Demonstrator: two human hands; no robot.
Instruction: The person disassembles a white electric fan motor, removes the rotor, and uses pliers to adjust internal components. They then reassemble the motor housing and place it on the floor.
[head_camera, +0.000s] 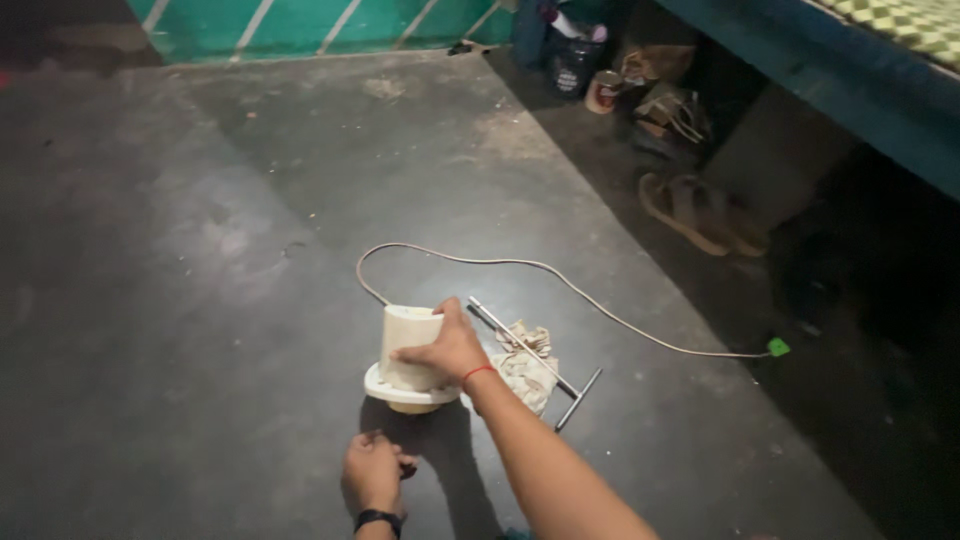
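Gripping the side of a cream-coloured appliance base (410, 355), the fingers of the right hand (448, 348) wrap around its upright cylindrical body, the thumb up near the top edge, a red thread around the wrist. The base stands on its wider round foot on the dark concrete floor (200, 300), near the middle of the scene. The left hand (372, 472) sits nearer, just in front of the base, fingers curled in a loose fist close to the floor; whether it holds anything cannot be told. A black band circles that wrist. Just right of the base lies a crumpled cloth (525, 368), with a metal T-handled rod (530, 350) lying across it. A pale cord (560, 280) runs from the base, loops far and trails right to a green plug (778, 347). Far right, sandals (700, 212) lie beside a blue bed frame (850, 80).
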